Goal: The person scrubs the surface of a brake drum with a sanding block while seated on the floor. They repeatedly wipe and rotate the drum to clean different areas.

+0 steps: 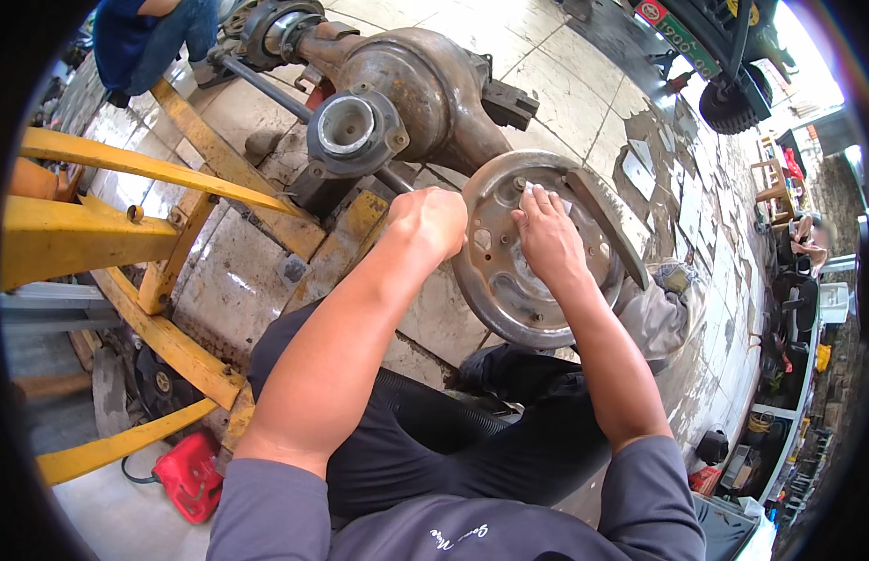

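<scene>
A round, brownish metal brake backing plate [537, 323] with several holes stands tilted before my knees, by the end of a rusty axle housing [434, 84]. My left hand [430, 222] is closed at the plate's left rim; its fingertips are hidden. On the plate's upper face my right hand [551, 234] presses a small pale sheet [530, 198], perhaps sandpaper, under its fingers. A curved brake shoe [608, 229] sits along the plate's right side. Left of the plate, a round flanged hub [348, 129] sticks out from the axle's middle.
Yellow steel frame bars [98, 229] stand close on my left, with a red container [188, 477] below. Grey cloth [664, 313] lies right of the plate. A person in blue [159, 42] is at the far left. Shelves with tools [781, 430] line the right.
</scene>
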Demonstrator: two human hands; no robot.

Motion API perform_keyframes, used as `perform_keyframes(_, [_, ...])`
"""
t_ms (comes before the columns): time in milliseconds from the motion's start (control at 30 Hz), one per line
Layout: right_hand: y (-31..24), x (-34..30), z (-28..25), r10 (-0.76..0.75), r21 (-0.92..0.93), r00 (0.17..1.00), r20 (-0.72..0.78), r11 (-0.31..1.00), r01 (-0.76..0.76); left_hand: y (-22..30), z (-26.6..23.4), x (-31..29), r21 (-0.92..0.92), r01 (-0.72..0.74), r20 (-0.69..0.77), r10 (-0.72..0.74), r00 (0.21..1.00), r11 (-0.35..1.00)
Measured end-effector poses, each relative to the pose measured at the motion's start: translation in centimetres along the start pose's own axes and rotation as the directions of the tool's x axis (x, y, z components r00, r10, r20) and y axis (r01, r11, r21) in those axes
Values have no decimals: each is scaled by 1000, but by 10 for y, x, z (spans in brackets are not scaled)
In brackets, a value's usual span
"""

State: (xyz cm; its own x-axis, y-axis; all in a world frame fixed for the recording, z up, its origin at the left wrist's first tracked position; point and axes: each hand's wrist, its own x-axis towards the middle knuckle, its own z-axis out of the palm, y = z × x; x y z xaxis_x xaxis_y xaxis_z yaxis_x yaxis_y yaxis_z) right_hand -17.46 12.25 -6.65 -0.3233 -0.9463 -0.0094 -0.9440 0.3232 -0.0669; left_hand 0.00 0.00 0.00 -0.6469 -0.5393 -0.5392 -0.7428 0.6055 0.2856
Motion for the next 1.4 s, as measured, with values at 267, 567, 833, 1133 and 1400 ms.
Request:
perform_keyframes(267, [1, 0, -6, -26, -42, 999, -24, 999, 25, 1, 4, -1, -10, -23, -20, 23, 1000, 1000])
perform_keyframes(567, [-5, -1, 5, -27, -57, 998, -64, 998, 23, 0, 0, -1, 15, -16, -17, 16, 1000, 1000])
perform_keyframes(833, [-5, 0, 2, -46, -66, 996, -76, 997, 41, -1, 2, -1, 1, -21, -40, 21, 999, 1000])
perform_keyframes(1133, [9, 7, 1, -17, 9, 997, -77, 1000, 18, -1, -1, 0, -13, -17, -6, 17, 1000, 1000])
perform_keyframes(1400, [6, -8, -23, 70, 182, 991, -118, 982, -47, -5, 0, 1, -26, 3, 3, -3, 1000, 1000])
